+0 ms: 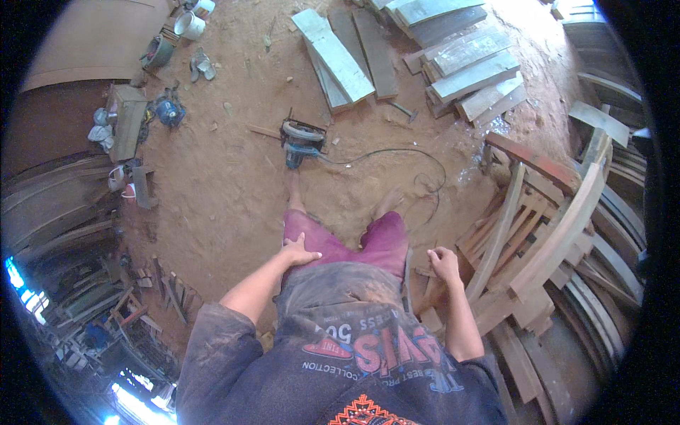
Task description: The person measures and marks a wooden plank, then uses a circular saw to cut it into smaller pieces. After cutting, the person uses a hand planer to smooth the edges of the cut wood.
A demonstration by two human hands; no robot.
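My left hand [301, 250] lies on my left thigh over the maroon shorts [322, 239], fingers spread and holding nothing. Out to the right side, my right hand [445, 263] hangs in the air with its fingers curled in; nothing shows in it. It is nearest to a wooden frame with slats [520, 227]. On the dirt floor just in front of my left foot sits a blue and black circular saw [303, 138]. A dark cord [397, 151] runs from it to the right and loops near my right foot. Neither hand touches the saw.
Ahead lie pale boards [333, 57] and a stack of planks [471, 67], with a hammer [404, 110] beside them. A blue power tool [170, 110] and a wooden box [127, 122] stand at left, buckets [189, 25] farther back. Curved timber [567, 234] leans at right.
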